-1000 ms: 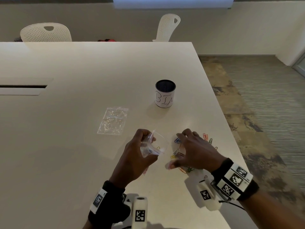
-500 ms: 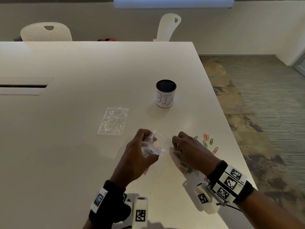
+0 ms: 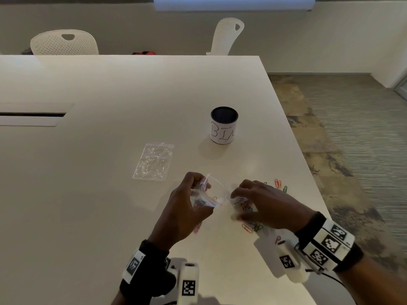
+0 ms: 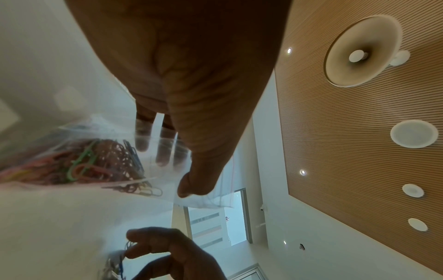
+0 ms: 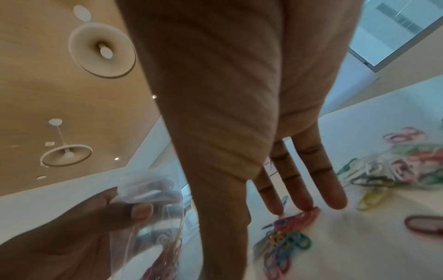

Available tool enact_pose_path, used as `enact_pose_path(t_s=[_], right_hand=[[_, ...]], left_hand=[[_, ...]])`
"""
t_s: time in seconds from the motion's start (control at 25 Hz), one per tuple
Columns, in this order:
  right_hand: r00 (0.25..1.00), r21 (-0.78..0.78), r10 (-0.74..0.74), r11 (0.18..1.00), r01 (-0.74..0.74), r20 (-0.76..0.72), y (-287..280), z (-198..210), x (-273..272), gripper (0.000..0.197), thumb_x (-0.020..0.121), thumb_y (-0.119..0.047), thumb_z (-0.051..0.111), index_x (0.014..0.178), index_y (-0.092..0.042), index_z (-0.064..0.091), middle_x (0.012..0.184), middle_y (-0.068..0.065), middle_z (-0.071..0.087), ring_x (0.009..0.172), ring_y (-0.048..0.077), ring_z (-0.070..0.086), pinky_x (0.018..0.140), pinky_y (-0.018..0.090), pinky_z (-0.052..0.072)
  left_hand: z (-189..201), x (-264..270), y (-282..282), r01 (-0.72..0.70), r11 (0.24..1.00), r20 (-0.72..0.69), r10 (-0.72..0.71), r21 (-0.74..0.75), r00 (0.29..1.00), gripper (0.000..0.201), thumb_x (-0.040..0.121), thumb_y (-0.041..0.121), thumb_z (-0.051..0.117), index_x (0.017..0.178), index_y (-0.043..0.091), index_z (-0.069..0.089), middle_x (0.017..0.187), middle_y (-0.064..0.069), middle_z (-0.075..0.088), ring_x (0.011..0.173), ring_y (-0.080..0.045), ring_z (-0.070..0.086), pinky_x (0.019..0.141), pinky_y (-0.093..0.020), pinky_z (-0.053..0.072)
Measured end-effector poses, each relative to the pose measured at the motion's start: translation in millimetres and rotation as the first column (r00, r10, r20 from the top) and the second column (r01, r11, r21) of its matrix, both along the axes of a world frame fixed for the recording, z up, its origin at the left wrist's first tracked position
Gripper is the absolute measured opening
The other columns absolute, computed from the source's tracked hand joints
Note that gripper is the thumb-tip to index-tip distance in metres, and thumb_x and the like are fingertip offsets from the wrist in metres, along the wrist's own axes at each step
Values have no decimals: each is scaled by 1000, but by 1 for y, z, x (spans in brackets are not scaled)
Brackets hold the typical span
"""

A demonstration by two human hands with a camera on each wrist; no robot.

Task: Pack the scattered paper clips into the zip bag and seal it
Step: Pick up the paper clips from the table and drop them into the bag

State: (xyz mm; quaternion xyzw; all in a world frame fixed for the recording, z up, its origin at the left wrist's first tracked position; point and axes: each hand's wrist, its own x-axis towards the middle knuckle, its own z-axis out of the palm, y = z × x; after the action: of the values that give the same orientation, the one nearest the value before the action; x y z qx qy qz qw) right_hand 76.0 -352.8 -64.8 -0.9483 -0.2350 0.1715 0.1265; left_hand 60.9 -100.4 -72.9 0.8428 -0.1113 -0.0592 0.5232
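My left hand (image 3: 201, 188) holds a clear zip bag (image 3: 217, 194) up off the table, its mouth turned to the right. Thumb and fingers pinch the bag's wall (image 4: 167, 181). Several coloured paper clips (image 4: 79, 164) lie inside it. My right hand (image 3: 236, 204) sits just right of the bag's mouth, over a heap of loose paper clips (image 5: 282, 244). Its fingers (image 5: 304, 200) are straight, with the tips touching the clips on the table. More clips (image 3: 279, 183) lie past the hand, near the table's right edge.
A white cup (image 3: 224, 128) with a dark inside, marked BIN, stands beyond the hands. A second clear bag (image 3: 154, 160) lies flat to the left of it. The table's right edge (image 3: 308, 172) runs close to the clips. A slot (image 3: 33, 114) is at far left.
My right hand slid left from the clip cluster to the bag's mouth, uncovering the clips near the table edge. The left hand and the bag have hardly moved.
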Motion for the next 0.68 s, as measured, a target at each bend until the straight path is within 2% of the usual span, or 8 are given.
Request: enact_pose_path(t_s=[0.08, 0.12, 0.2, 0.28, 0.36, 0.44, 0.52, 0.68], right_hand=[[998, -100, 29, 994, -34, -51, -7, 6, -4, 78, 80, -60, 75, 148, -39, 43, 147, -10, 43, 125, 13, 49, 97, 29, 51], [998, -138, 48, 989, -55, -49, -7, 6, -7, 80, 79, -57, 77, 148, -41, 41, 149, -10, 39, 126, 13, 46, 97, 29, 49], [998, -117, 55, 991, -58, -32, -5, 4, -10, 66, 84, -46, 78, 143, -39, 49, 145, -6, 42, 123, 13, 49, 97, 28, 51], [1000, -39, 25, 999, -26, -11, -1, 1, -11, 44, 90, -35, 75, 131, -30, 61, 135, -3, 52, 113, 14, 58, 94, 30, 56], [1000, 20, 12, 1000, -13, 29, 3, -2, -10, 21, 95, -29, 70, 116, -24, 68, 122, -3, 58, 99, 14, 64, 84, 29, 58], [997, 27, 12, 1000, -14, 73, 8, -5, -10, 7, 96, -20, 69, 103, -21, 68, 110, -3, 61, 86, 14, 65, 74, 29, 57], [994, -17, 24, 1000, -23, 105, 12, -7, -9, 7, 96, -13, 66, 100, -18, 67, 105, -1, 62, 81, 14, 65, 73, 29, 58], [989, -33, 29, 999, -25, 142, 17, -5, -6, 3, 97, -11, 63, 97, -13, 66, 101, 2, 65, 79, 15, 68, 74, 28, 60]], left_hand=[[-1, 1, 0, 0, 1000, -4, -1, -4, 1000, 50, 80, 12, 83, 118, 24, 53, 114, 16, 66, 103, 0, 67, 77, -6, 51], [-1, 1, -1, 0, 1000, -5, -1, -10, 1000, 49, 80, 11, 83, 118, 24, 54, 113, 15, 66, 102, 0, 67, 77, -7, 52], [-1, 1, -3, 1, 1000, -8, -1, -27, 1000, 48, 80, 9, 82, 116, 24, 54, 111, 16, 67, 100, 0, 67, 75, -10, 54], [-1, 1, -4, -1, 999, -10, 0, -39, 1000, 47, 80, 7, 81, 115, 24, 55, 110, 16, 67, 96, -2, 68, 72, -12, 54], [-1, 1, -4, 0, 999, -15, -1, -41, 1000, 47, 80, 7, 81, 115, 25, 55, 111, 16, 67, 96, -2, 68, 72, -12, 54], [-2, 1, -4, 0, 999, -14, -1, -34, 1000, 47, 80, 9, 81, 116, 25, 55, 111, 17, 67, 98, -2, 68, 73, -11, 54], [-2, 0, -4, 3, 1000, -12, -3, -27, 1000, 48, 80, 10, 82, 116, 25, 55, 112, 17, 67, 98, -1, 68, 74, -11, 54], [-2, -1, -3, 2, 999, -3, -2, -32, 1000, 47, 81, 10, 82, 117, 25, 55, 112, 17, 67, 100, 0, 68, 74, -10, 53]])
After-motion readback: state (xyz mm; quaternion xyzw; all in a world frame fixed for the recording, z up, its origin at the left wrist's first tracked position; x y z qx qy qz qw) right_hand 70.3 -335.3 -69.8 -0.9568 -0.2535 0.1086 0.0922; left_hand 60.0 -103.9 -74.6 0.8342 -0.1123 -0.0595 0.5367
